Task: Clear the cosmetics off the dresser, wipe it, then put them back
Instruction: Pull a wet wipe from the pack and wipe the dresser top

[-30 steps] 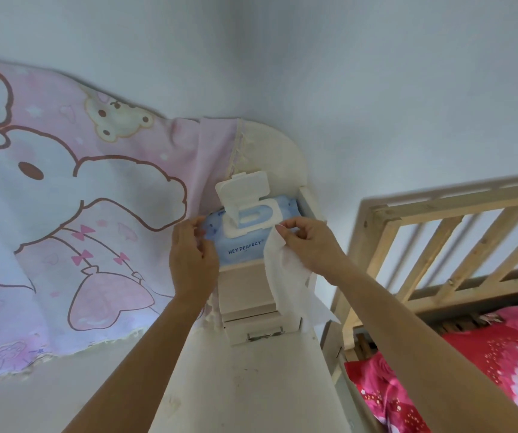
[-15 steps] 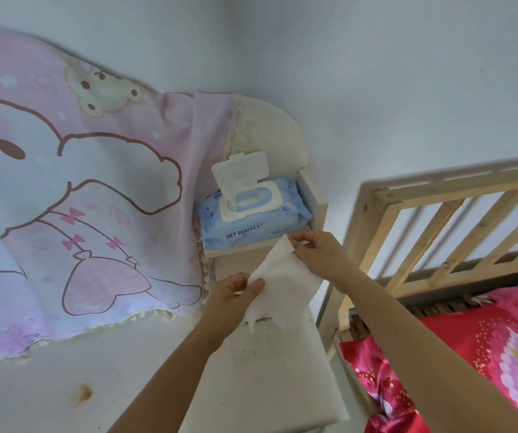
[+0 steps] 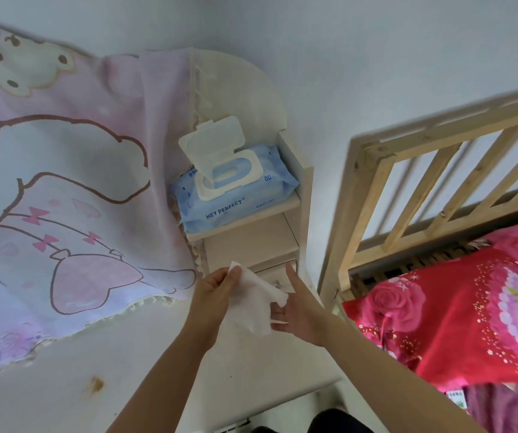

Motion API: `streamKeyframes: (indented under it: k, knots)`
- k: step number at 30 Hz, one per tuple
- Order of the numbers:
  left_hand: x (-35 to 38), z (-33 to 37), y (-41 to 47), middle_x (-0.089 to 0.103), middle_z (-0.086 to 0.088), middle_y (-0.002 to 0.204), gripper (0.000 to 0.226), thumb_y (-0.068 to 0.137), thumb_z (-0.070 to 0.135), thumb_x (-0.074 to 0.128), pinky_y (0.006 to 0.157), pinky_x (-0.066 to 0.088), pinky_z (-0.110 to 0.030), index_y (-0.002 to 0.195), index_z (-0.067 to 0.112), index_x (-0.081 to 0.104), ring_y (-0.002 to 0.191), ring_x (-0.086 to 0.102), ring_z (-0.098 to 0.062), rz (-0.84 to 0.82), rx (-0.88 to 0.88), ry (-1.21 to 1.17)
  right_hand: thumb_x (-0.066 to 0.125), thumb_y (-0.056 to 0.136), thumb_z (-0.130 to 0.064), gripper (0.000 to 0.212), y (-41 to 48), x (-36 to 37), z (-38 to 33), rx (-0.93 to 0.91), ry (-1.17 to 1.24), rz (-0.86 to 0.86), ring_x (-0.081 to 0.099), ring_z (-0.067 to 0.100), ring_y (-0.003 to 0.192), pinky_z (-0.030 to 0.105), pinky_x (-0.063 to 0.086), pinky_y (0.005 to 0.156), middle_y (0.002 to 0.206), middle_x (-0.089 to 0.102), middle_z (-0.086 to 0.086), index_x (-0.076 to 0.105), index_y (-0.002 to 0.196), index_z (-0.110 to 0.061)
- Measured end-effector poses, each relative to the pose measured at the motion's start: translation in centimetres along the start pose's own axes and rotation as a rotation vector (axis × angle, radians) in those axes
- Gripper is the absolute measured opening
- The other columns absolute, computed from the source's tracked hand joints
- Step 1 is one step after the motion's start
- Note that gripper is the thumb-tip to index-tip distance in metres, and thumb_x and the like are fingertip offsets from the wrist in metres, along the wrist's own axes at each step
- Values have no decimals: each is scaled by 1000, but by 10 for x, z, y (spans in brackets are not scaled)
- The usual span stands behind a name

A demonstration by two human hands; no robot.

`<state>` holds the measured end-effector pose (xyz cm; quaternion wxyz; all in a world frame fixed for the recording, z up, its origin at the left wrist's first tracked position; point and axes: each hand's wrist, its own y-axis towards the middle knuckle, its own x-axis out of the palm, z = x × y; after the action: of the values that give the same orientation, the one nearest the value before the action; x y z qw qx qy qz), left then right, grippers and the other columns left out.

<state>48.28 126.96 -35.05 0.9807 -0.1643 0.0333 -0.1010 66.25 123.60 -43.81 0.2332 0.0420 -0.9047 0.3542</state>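
White dresser counter [image 3: 251, 370] sits below the wet wipe [image 3: 251, 304], which hangs above it. The left hand [image 3: 217, 289] pinches its upper corner and the right hand [image 3: 298, 314], fingers spread, touches its lower edge. It looks limp, light and damp, so it is probably best gripped bunched.

On the blue wipes pack [image 3: 245, 207] just above the centre of the frame I can read "HEY PERFECT" in darker blue capitals along its front face. The number 80 stands on its top, to the right of the white flip lid [image 3: 211, 145]. The other small print on the pack is too fine for me to read, and so is the tag [image 3: 456, 398] by the red bedding [image 3: 438, 307] at the lower right.
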Motion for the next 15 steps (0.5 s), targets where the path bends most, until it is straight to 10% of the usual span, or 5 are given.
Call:
streamKeyframes:
  k: [8,15]
  knots:
    - [-7,-69,2,74,-15,95,23,84,20,76,77,59,-43,104,9,70,87,71,-33,56,-225,5,69,90,-27,39,-1,-6,54,-160,149,178,68,28,109,39,53,98,121,69,11,63,125,-9]
    - [-7,-128,2,73,-10,93,14,95,20,62,80,59,-43,100,10,70,91,69,-30,192,-336,41,67,94,-26,43,0,-15,87,-270,79,507,58,9,65,23,52,60,68,52,-3,52,132,-40]
